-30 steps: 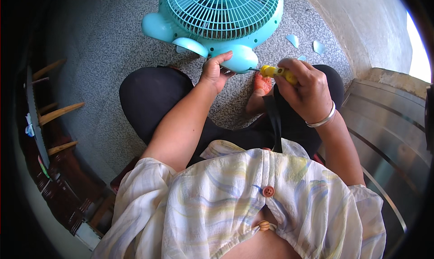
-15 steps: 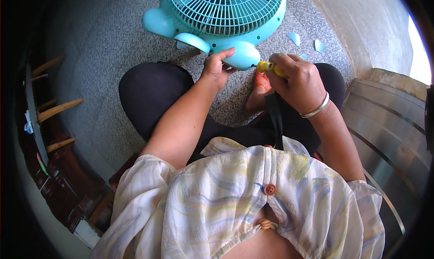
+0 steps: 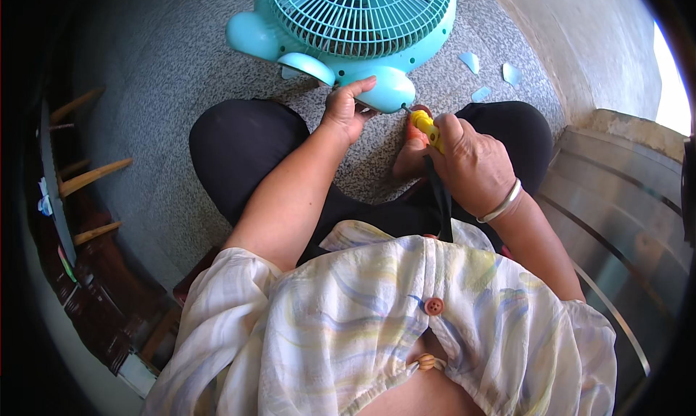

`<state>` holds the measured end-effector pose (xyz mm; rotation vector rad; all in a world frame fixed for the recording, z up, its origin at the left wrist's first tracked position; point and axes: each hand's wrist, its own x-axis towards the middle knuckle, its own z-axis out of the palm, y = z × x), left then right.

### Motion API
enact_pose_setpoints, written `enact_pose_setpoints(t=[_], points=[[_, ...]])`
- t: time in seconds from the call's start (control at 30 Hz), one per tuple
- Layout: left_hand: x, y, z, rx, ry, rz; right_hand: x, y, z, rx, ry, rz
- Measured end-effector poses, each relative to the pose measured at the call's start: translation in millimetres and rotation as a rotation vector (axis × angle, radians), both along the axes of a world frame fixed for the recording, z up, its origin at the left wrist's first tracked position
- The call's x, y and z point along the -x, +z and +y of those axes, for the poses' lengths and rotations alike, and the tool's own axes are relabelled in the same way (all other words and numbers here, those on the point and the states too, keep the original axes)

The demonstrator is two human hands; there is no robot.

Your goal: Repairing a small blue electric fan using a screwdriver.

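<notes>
Sitting with my black-trousered knees [image 3: 246, 151] spread, I have the fingers of my right hand [image 3: 475, 162] closed around the back of a yellow-handled screwdriver [image 3: 425, 126]. My left hand [image 3: 346, 113] grips a smooth turquoise lobe [image 3: 388, 89], thumb on top, other fingers curled underneath. The thin shaft reaches the lobe's lower right edge; whether its tip is seated, I can't tell. Pushed at a slant, it could skip out, scratching the plastic or jabbing the bare foot [image 3: 407, 158] just behind the handle. Should my left grip slacken, the lobe could roll under the twist.

My right knee crowds that hand, so swinging outward looks tight; toward the left knee there's more room. Past the lobe, the turquoise fan [image 3: 424, 51] rests grille up on the speckled floor [image 3: 181, 68]. Pale blue shards [image 3: 470, 62] lie right of it, perhaps sharp, and a slide that way might catch them. Beyond, the wall [image 3: 602, 46] bounds the floor; leftward it stretches wider.
</notes>
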<state>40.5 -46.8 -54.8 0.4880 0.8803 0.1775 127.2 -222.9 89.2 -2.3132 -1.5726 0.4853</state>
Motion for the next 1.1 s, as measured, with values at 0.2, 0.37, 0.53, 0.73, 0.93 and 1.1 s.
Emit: enact_pose_setpoints(t=[0.2,0.37,0.53,0.73,0.93,1.1], points=[[-2,3,-2,-0.004,-0.009,0.036,-12,4,14,0.111,-0.172,-0.029],[1,1,0,-0.010,0.002,0.034,-14,-3,1,-0.014,-0.138,0.060],[-2,0,-2,-0.009,0.006,0.029,-6,0,-4,-0.114,-0.089,-0.047],[0,0,-1,-0.016,-0.012,0.014,-6,5,6,-0.034,-0.047,-0.063],[-1,1,-1,-0.010,-0.010,0.020,-12,2,14,0.002,-0.040,-0.046],[0,-2,0,-0.028,-0.018,0.024,-15,-1,11,0.098,-0.118,0.031]])
